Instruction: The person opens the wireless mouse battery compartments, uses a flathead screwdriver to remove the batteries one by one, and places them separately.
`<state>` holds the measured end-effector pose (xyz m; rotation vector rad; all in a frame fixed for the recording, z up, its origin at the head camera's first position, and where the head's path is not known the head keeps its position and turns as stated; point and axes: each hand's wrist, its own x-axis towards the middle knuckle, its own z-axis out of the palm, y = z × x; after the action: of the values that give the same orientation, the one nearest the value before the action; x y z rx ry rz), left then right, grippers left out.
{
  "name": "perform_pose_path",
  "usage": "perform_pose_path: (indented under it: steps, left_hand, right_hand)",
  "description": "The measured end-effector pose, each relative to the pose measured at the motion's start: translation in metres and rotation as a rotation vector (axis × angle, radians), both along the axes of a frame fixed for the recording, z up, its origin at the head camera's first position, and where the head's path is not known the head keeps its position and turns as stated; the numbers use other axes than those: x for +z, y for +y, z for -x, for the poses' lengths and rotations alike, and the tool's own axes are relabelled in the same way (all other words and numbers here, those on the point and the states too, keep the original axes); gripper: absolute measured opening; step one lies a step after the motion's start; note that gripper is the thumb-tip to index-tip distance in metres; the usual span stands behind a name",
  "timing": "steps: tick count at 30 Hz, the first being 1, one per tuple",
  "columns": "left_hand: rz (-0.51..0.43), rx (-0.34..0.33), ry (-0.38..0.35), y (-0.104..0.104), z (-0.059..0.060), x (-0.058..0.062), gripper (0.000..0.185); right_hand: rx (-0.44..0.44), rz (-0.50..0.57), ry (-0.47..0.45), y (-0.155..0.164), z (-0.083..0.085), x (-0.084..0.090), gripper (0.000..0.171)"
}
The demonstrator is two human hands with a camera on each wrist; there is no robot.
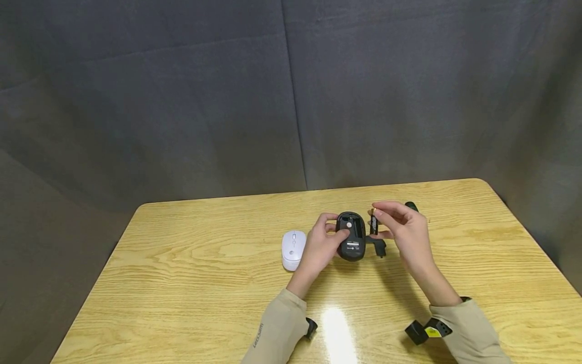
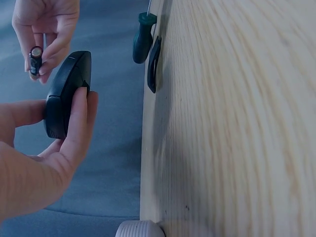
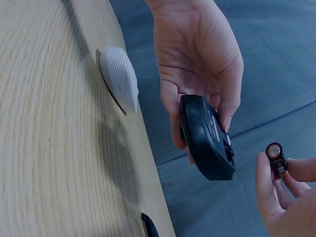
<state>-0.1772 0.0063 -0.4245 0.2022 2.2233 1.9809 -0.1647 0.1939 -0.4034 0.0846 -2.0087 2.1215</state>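
Observation:
My left hand (image 1: pixel 320 241) grips a black computer mouse (image 1: pixel 353 251) above the table, its underside turned up and its battery slot uncovered. The thumb presses on that underside. To the right of the mouse, my right hand (image 1: pixel 404 227) pinches a small dark battery (image 1: pixel 374 222) between thumb and fingers, upright and apart from the mouse. In the right wrist view the round metal end of the battery (image 3: pixel 274 151) shows. Below the right hand, the black battery cover (image 1: pixel 378 246) lies on the table, and the left wrist view shows this cover (image 2: pixel 154 65) edge-on.
A white mouse (image 1: pixel 293 247) sits on the wooden table (image 1: pixel 191 263), just left of my left hand. Behind my right hand lies a screwdriver with a green handle (image 2: pixel 143 39), mostly hidden in the head view. A grey curtain (image 1: pixel 227 111) hangs behind the table.

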Motion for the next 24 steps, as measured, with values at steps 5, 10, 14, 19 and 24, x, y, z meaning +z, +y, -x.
perform_pose_path:
  steps: [5, 10, 14, 19, 24]
  left_hand:
    - [-0.002, -0.004, -0.012, -0.001, 0.002, -0.001, 0.049]
    - [0.040, -0.018, -0.023, -0.001, 0.003, -0.004, 0.049]
    - [0.095, -0.026, -0.023, -0.001, 0.003, -0.005, 0.051]
    - [0.153, -0.021, -0.028, -0.001, 0.004, -0.008, 0.053]
    - [0.166, -0.020, -0.034, -0.001, 0.004, -0.011, 0.057]
  right_hand:
    - [0.026, -0.043, -0.052, 0.002, 0.003, -0.003, 0.012]
    - [0.048, -0.106, -0.111, 0.005, 0.004, -0.005, 0.020]
    - [0.073, -0.133, -0.168, 0.008, 0.004, -0.008, 0.017]
    - [0.099, -0.171, -0.216, 0.014, 0.005, -0.013, 0.022]
    - [0.150, -0.273, -0.228, 0.017, 0.006, -0.019, 0.030]
